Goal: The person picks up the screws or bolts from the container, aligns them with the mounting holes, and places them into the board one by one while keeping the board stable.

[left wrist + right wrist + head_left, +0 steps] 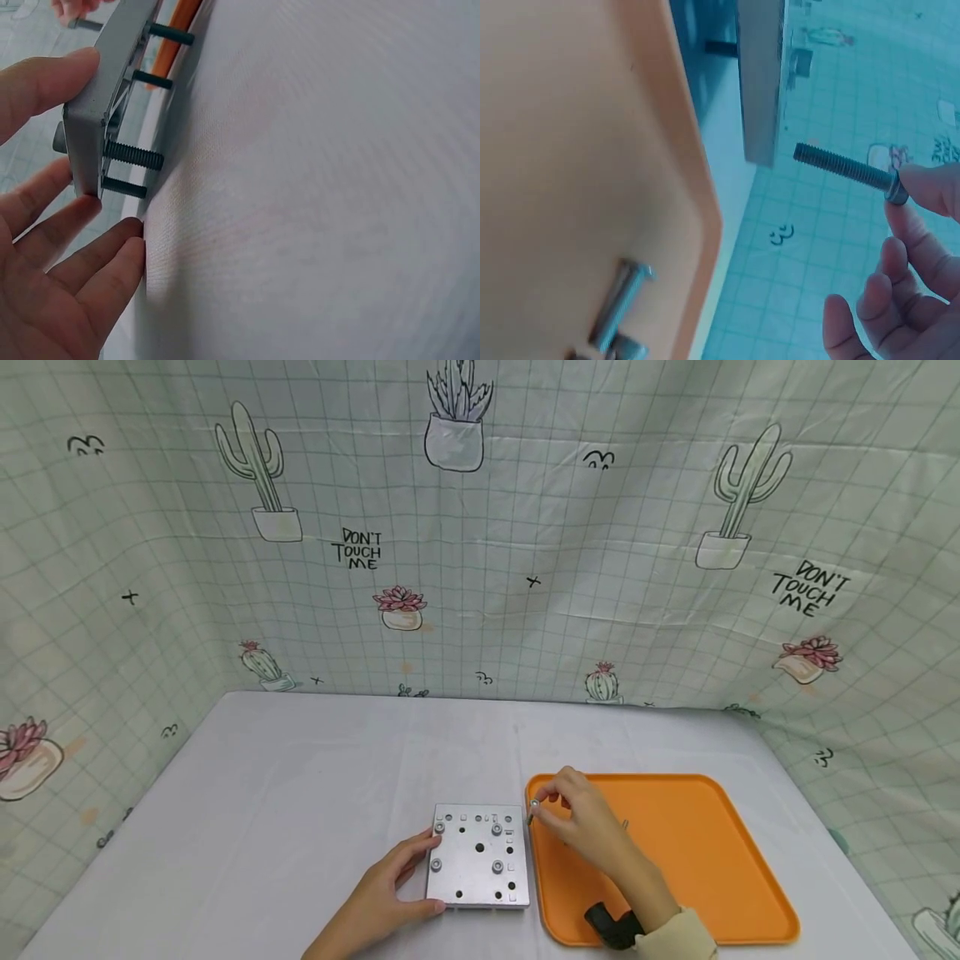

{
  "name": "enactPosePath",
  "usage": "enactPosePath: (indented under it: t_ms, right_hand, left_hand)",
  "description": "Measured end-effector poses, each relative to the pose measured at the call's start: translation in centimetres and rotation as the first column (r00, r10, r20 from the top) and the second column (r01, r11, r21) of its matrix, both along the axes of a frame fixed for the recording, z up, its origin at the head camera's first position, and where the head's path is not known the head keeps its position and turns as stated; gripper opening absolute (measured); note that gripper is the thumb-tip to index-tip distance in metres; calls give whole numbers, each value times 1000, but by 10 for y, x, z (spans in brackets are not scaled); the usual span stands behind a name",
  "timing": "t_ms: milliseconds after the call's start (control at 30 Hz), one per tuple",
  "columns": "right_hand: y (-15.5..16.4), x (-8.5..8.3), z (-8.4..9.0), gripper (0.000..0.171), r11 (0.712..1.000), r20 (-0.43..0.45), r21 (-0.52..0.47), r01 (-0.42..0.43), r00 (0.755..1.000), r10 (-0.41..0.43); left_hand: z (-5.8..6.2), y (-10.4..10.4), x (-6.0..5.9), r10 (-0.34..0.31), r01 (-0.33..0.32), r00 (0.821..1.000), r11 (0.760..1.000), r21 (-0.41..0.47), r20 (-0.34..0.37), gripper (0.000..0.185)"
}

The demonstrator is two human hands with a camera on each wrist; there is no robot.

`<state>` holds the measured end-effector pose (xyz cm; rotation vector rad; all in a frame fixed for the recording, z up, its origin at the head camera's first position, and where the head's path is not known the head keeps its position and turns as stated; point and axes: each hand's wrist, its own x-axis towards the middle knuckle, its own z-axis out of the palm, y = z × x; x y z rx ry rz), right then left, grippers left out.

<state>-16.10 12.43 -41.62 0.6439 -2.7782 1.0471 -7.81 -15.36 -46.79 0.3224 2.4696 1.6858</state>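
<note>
Plate (478, 877) — left of tray (697, 860); bolts (498, 867) in both

Up there, the head camera looks forward and down; both wrist cameras peek close; all see the metal plate (478, 865).

The metal plate (474, 870) and plastic tray (697, 860) look smooth.

Cactus-print cloth (495, 635) behind white table (300, 777)
</note>
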Motion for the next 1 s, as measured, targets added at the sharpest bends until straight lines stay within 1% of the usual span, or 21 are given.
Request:
enactPosePath:
  t_ms: [100,167,433,600,700,800,900,1000]
  right_hand:
    - [-7,-2,-3,10,1000,-10,-27,0,1000,-1]
    - [-11,-3,-5,10,999,-12,-42,-2,1000,1]
    - [-21,-5,-8,7,998,28,-59,16,999,-15]
    - [-23,-4,-9,7,998,35,-52,18,999,-16]
    - [-24,-4,-9,7,999,38,-47,25,999,-23]
    - [-24,-4,-10,7,999,37,-34,37,999,-36]
    - [-25,-3,-10,7,999,29,-24,45,999,-44]
    - [-25,-3,-10,7,999,23,-20,46,999,-46]
  left_hand:
    - [-1,0,0,0,0,1000,1000,13,13,70]
    - [-1,-1,0,-5,5,1000,1000,17,7,70]
    - [0,-1,1,-15,15,1000,999,34,-6,70]
    - [1,0,1,-26,26,1000,999,41,-14,70]
    - [1,0,-1,-15,14,1000,999,34,8,71]
    - [0,0,-1,-9,9,1000,1000,23,14,71]
    - [0,-1,-1,-14,14,1000,1000,22,6,70]
    - [0,-1,0,-25,25,1000,999,39,-15,70]
